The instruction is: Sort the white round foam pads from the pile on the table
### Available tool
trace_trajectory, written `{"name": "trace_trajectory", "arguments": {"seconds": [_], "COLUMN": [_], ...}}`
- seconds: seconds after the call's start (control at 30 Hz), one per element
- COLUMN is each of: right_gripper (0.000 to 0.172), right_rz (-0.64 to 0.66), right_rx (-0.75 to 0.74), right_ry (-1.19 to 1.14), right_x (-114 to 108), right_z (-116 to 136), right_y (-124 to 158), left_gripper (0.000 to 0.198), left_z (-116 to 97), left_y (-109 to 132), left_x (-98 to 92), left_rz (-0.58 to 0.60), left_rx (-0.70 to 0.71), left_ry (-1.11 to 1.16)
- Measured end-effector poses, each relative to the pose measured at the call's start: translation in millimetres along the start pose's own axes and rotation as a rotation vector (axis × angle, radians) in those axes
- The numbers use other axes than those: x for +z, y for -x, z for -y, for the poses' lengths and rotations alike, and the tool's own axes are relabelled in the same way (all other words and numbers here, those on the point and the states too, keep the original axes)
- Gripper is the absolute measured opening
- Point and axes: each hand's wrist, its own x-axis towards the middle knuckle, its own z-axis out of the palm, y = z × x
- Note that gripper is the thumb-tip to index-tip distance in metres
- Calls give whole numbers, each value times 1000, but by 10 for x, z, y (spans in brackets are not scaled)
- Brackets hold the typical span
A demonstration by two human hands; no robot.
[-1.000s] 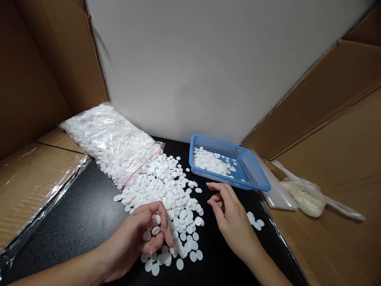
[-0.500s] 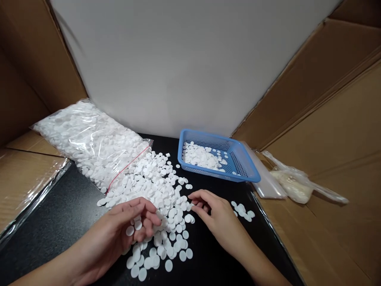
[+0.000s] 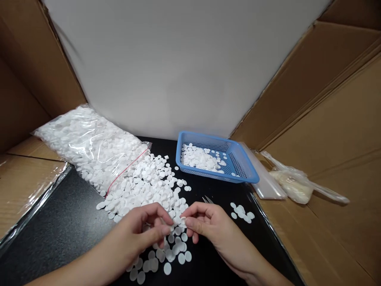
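My right hand (image 3: 205,222) pinches a small white disc (image 3: 183,221) between thumb and forefinger. Close beside it, my left hand (image 3: 149,228) is curled, its thumb and forefinger nearly together on white discs; how many it holds is hidden by the fingers. Beneath both hands spreads a heap of loose white discs (image 3: 149,186). It spills from the mouth of a clear zip bag (image 3: 89,139) with a red seal line, lying at the left and full of the same discs. Pointed metal tips (image 3: 207,200) show just behind my right hand; the rest of that tool is hidden.
A blue perforated basket (image 3: 217,175) holding discs stands at the back right. Right of my right hand lies a small group of discs (image 3: 242,212). Flat clear bags (image 3: 268,182) and a tied plastic bag (image 3: 293,184) lie farther right. Cardboard walls flank the black tabletop (image 3: 77,222).
My left hand has turned over and moved right, its fingers closing over the discs that lay in it. My right hand has come slightly nearer and lower. The metal tips have come into view.
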Motion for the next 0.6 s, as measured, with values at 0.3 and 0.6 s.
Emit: {"name": "trace_trajectory", "arguments": {"seconds": [0.3, 0.6], "right_gripper": [37, 28], "right_rz": [14, -41], "right_rx": [-41, -48], "right_ry": [-192, -107], "right_x": [16, -86], "right_z": [-99, -84], "right_y": [12, 33], "left_gripper": [31, 32], "left_z": [31, 11], "left_y": [-344, -364], "left_x": [274, 226], "left_rz": [40, 21], "left_rx": [121, 6], "left_ry": [167, 378]}}
